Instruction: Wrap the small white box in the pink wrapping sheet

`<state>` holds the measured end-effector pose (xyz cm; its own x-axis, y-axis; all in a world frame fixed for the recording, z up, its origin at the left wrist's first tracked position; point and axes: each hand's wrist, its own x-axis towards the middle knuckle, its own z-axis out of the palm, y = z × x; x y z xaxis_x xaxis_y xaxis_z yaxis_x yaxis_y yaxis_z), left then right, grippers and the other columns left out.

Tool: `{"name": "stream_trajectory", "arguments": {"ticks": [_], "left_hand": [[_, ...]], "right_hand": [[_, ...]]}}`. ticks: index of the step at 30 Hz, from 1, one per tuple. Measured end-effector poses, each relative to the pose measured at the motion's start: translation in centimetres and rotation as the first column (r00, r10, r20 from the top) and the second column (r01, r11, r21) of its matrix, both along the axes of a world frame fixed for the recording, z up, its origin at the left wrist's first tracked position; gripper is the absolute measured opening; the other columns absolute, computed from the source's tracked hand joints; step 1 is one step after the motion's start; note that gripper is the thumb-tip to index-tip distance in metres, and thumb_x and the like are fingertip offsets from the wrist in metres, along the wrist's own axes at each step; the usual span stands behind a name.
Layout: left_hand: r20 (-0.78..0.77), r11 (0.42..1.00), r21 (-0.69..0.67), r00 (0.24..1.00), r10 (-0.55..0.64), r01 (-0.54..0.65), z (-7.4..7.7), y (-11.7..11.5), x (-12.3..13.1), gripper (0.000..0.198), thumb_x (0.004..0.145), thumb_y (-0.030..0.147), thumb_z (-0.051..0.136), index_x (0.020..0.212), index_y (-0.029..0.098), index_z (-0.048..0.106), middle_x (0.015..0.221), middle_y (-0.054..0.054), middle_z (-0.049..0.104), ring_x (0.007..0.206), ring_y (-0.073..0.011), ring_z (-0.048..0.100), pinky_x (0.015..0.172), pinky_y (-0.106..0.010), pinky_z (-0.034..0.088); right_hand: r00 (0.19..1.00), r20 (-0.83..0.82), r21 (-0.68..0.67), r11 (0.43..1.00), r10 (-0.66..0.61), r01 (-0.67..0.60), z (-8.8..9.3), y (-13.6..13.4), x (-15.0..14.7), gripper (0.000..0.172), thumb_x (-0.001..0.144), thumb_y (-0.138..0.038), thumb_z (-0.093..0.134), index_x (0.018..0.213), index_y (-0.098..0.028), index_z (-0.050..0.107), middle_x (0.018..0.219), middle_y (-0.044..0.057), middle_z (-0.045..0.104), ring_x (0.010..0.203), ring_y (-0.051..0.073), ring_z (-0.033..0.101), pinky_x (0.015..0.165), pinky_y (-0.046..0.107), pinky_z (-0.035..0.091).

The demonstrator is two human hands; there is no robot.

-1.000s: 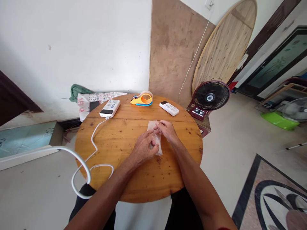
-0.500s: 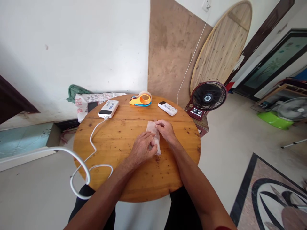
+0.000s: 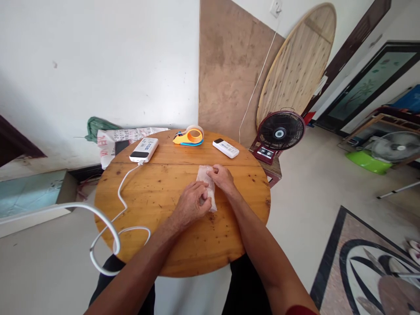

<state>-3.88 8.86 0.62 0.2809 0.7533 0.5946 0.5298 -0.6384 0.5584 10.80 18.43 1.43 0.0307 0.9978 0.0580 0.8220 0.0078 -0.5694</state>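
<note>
A small pale translucent packet [image 3: 204,176] lies near the middle of the round wooden table [image 3: 157,192]. My left hand [image 3: 190,204] pinches its near end with curled fingers. My right hand [image 3: 222,178] presses and grips its far right edge, fingers bent over it. Both hands meet over the packet, and much of it is hidden beneath them.
At the table's far edge lie a white power bank [image 3: 143,149] with a white cable [image 3: 123,203] trailing off the left side, an orange tape dispenser [image 3: 189,136] and a white remote [image 3: 225,148]. A black fan [image 3: 279,133] stands to the right, wooden boards lean on the wall.
Both hands stay on the packet with hardly any movement. The whole scene has slid slightly left in view as my head turned.
</note>
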Motion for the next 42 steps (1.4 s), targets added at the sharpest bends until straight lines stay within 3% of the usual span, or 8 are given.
{"name": "stream_trajectory", "arguments": {"ticks": [4,9,13,21,25,33,38,42], "left_hand": [[0.005,1.0,-0.01,1.0,-0.003,0.003,0.1,0.0,0.0,0.017,0.075,0.013,0.053,0.066,0.022,0.041,0.086,-0.007,0.065,0.104,-0.0223,0.059,0.088,-0.038,0.047],[0.0,1.0,-0.029,1.0,-0.01,0.01,-0.1,-0.1,-0.1,0.017,0.075,0.013,0.052,0.066,0.022,0.041,0.083,-0.006,0.064,0.104,-0.0221,0.06,0.087,-0.038,0.046],[0.005,0.999,-0.037,1.0,-0.018,0.018,-0.2,-0.1,-0.1,0.017,0.076,0.013,0.051,0.066,0.022,0.041,0.078,-0.004,0.063,0.102,-0.0212,0.061,0.085,-0.036,0.046],[-0.03,0.995,-0.082,0.998,0.048,-0.05,-0.2,-0.1,-0.1,0.007,0.074,0.016,0.054,0.079,0.02,0.05,0.091,-0.006,0.066,0.096,-0.0221,0.06,0.084,-0.037,0.049],[-0.101,0.996,-0.05,0.992,0.072,-0.077,-0.2,-0.2,-0.2,0.027,0.075,0.017,0.055,0.102,0.018,0.059,0.098,-0.007,0.067,0.097,-0.0239,0.058,0.087,-0.039,0.048],[-0.173,0.993,0.012,0.978,0.12,-0.12,0.2,-0.7,-0.1,0.022,0.08,0.019,0.053,0.098,0.017,0.066,0.095,-0.007,0.07,0.089,-0.0242,0.054,0.084,-0.04,0.047],[-0.17,0.992,-0.042,0.979,0.108,-0.117,0.3,-0.8,-0.1,0.019,0.079,0.018,0.053,0.092,0.019,0.066,0.094,-0.006,0.07,0.087,-0.0235,0.054,0.081,-0.038,0.047],[-0.157,0.99,-0.066,0.981,0.117,-0.128,0.0,-0.6,-0.1,0.017,0.079,0.018,0.053,0.09,0.02,0.066,0.092,-0.005,0.07,0.084,-0.023,0.054,0.08,-0.037,0.047]], "right_hand": [[0.999,0.018,-0.002,0.999,0.038,-0.038,0.0,0.0,-0.5,0.026,0.074,-0.04,0.06,0.092,-0.021,0.066,0.087,0.002,0.07,0.077,0.018,0.059,0.063,0.026,0.038],[0.987,-0.123,0.02,0.995,0.099,-0.097,-1.0,0.6,-0.4,0.014,0.07,-0.033,0.06,0.071,-0.02,0.062,0.067,-0.003,0.061,0.061,0.012,0.049,0.055,0.023,0.033],[0.962,-0.241,0.131,0.987,0.127,-0.098,-2.0,1.4,-0.4,0.022,0.069,-0.037,0.058,0.058,-0.019,0.049,0.054,-0.007,0.044,0.054,0.01,0.038,0.051,0.022,0.028],[0.988,-0.143,0.157,0.987,0.06,-0.037,-2.2,1.2,-0.8,0.017,0.069,-0.035,0.058,0.061,-0.02,0.053,0.059,-0.006,0.051,0.057,0.011,0.041,0.053,0.023,0.027],[0.993,-0.102,0.139,0.989,0.064,-0.05,-2.0,1.0,-0.8,0.015,0.07,-0.035,0.058,0.064,-0.021,0.057,0.061,-0.005,0.054,0.058,0.011,0.043,0.053,0.023,0.027],[0.979,-0.182,0.144,0.988,0.087,-0.061,-2.1,1.2,-0.4,0.02,0.069,-0.037,0.058,0.059,-0.02,0.052,0.057,-0.007,0.048,0.056,0.01,0.041,0.052,0.023,0.027],[0.919,-0.38,0.116,0.991,0.102,-0.063,-1.9,1.1,-0.3,0.02,0.067,-0.038,0.056,0.06,-0.019,0.052,0.058,-0.006,0.046,0.059,0.01,0.04,0.053,0.021,0.031],[0.777,-0.617,0.101,0.992,0.127,-0.081,-1.1,0.5,-0.5,0.02,0.065,-0.038,0.058,0.064,-0.019,0.053,0.06,-0.006,0.047,0.06,0.01,0.041,0.055,0.022,0.034]]}}
